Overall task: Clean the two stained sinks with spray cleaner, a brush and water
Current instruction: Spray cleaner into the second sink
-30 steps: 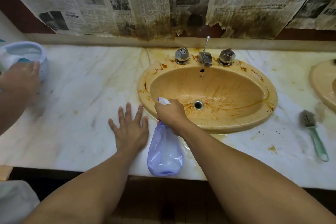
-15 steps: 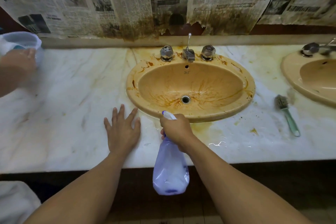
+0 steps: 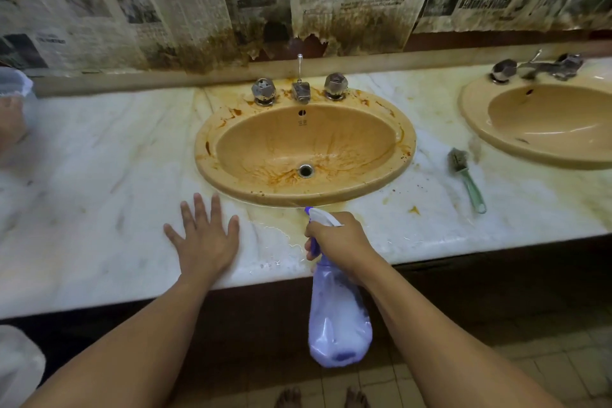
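Ahead, stained sink [image 3: 331,139], brush [image 3: 463,172] beside; left fingers [image 3: 202,209] splayed on counter [image 3: 99,175], right fingers [image 3: 318,230] round spray bottle [image 3: 337,325].

A washroom: two basins [image 3: 304,149] in a marble counter [image 3: 99,175].

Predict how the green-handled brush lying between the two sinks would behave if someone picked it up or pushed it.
The brush probably feels light and stiff: its handle is thin and looks like plastic. Lying flat on the counter, it should slide rather than roll or tip. Its splayed bristles likely bend easily.
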`<state>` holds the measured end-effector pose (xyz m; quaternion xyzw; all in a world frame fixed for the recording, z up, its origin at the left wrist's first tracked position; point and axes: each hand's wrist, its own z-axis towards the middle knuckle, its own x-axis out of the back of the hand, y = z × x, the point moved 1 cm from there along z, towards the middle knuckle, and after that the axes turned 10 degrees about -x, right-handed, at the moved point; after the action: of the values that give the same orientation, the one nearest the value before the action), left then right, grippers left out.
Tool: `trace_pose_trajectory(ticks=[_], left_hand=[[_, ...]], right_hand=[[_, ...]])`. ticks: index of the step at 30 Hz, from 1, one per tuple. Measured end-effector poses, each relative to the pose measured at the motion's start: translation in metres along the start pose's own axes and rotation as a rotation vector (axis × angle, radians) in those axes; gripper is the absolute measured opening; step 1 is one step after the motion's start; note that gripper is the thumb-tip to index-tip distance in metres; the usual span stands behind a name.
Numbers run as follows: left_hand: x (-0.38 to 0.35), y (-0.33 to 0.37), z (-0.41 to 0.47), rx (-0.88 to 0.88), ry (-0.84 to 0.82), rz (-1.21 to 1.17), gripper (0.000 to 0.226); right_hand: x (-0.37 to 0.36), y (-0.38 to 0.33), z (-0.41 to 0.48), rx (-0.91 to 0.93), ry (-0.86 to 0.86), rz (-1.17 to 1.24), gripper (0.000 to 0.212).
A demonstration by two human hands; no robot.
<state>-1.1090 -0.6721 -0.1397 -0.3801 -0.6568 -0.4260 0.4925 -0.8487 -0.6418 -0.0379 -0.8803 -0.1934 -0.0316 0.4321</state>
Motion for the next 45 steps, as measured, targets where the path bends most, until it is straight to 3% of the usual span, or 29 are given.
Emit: trace_pose_trajectory(ticks=[17, 23, 28, 33, 37, 45], left_hand=[[-0.004, 0.021, -0.022, 0.054, -0.004, 0.022, 0.074], [-0.004, 0.021, -0.021, 0.054, 0.007, 0.027, 0.074], [-0.001, 0.021, -0.020, 0.073, 0.017, -0.012, 0.073], [0.009, 0.043, -0.008, 0.195, -0.001, -0.085, 0.064], [0.007, 0.069, -0.007, 0.295, -0.049, -0.143, 0.068], [-0.013, 0.086, -0.021, 0.267, -0.026, -0.028, 0.071]], right_hand=[[0.004, -0.013, -0.013, 0.045, -0.099, -0.066, 0.013], [0.007, -0.014, -0.010, -0.003, -0.048, -0.027, 0.012], [0.041, -0.002, -0.005, 0.052, 0.124, -0.015, 0.017], [0.082, 0.017, -0.001, -0.038, 0.265, 0.131, 0.018], [0.094, 0.022, -0.002, -0.106, 0.268, 0.268, 0.015], [0.115, 0.019, 0.000, -0.054, 0.227, 0.274, 0.014]])
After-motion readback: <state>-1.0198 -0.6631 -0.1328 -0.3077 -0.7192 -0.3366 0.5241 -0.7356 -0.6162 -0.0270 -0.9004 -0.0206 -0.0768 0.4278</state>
